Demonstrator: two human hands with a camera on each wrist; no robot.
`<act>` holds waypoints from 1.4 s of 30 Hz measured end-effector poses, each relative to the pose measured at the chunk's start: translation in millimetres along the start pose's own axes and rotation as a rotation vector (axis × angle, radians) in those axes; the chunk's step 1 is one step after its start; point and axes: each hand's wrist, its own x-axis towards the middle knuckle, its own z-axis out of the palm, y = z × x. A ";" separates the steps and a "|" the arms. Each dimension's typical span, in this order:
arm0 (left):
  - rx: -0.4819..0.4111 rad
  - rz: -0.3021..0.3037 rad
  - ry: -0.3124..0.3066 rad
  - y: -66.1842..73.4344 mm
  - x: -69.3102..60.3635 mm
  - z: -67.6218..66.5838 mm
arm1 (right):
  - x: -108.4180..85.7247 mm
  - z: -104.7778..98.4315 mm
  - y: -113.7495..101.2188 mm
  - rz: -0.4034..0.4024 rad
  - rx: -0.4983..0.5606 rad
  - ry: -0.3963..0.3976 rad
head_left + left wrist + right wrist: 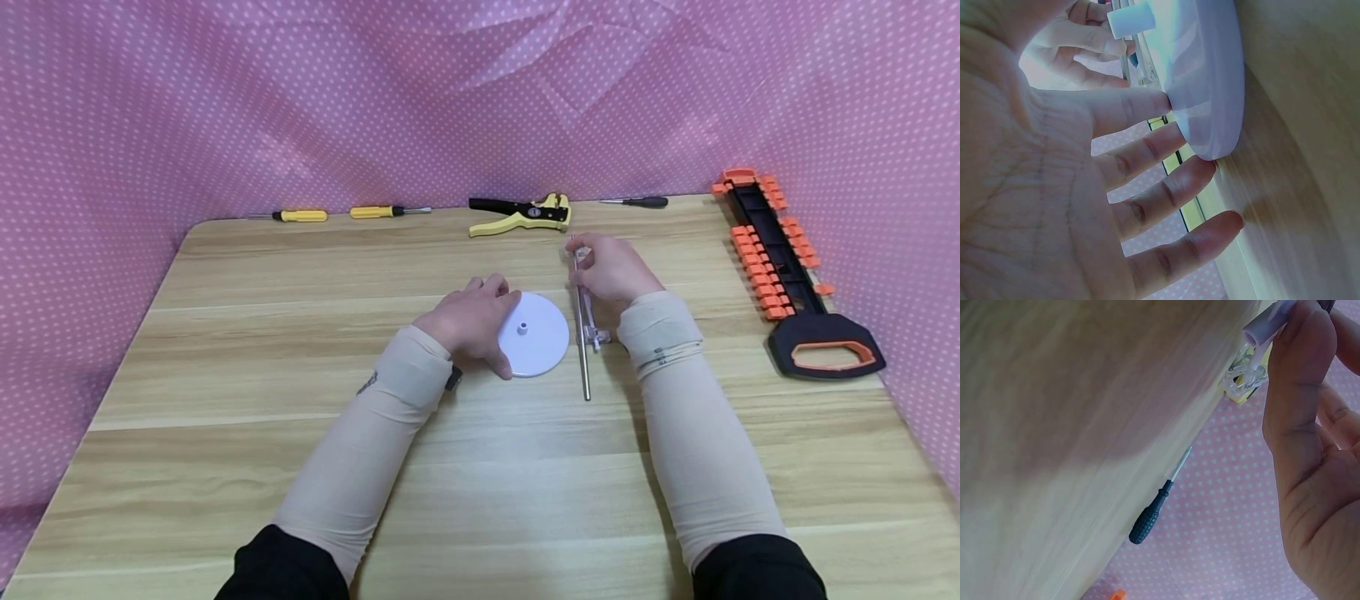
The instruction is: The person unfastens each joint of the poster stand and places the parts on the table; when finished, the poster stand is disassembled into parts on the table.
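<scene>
A white round disc [540, 346] with a short stub at its centre lies on the wooden table. My left hand [474, 321] is at its left side; in the left wrist view, fairly straight fingers [1154, 147] touch the disc's rim [1225, 94]. To the right, my right hand [611, 267] pinches a slim metal rod [582, 350] near its far end. Beside the rod is a white tube-like piece [588, 308] with a clear plastic fitting [597, 336]. The right wrist view shows the white tube's end [1263, 328] by the thumb; the other fingertips are partly hidden.
Along the back edge lie two yellow-handled screwdrivers [302, 216], a yellow-and-black wire stripper [525, 214] and a black-handled screwdriver [647, 202]. A black-and-orange tool holder [783, 250] lies at the right. Pink dotted cloth [450, 100] hangs around the table.
</scene>
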 end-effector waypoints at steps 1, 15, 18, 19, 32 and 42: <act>0.000 0.000 0.001 -0.1 0.0 0.0 | -0.1 0.0 -0.1 0.002 -0.002 0.000; -0.001 0.004 0.003 0.5 -1.5 -0.6 | 1.8 1.3 1.1 -0.011 -0.043 0.017; -0.001 0.002 0.001 0.6 -1.3 -0.5 | 2.0 1.8 1.6 -0.008 -0.048 0.019; -0.001 0.001 0.001 0.6 -1.1 -0.4 | 2.0 1.9 1.8 -0.006 -0.049 0.020; -0.005 -0.006 0.003 0.5 0.0 1.4 | 0.0 2.7 0.5 0.000 -0.062 0.028; -0.002 0.001 0.007 0.5 -0.2 1.3 | -1.0 2.8 -1.2 0.019 -0.066 0.029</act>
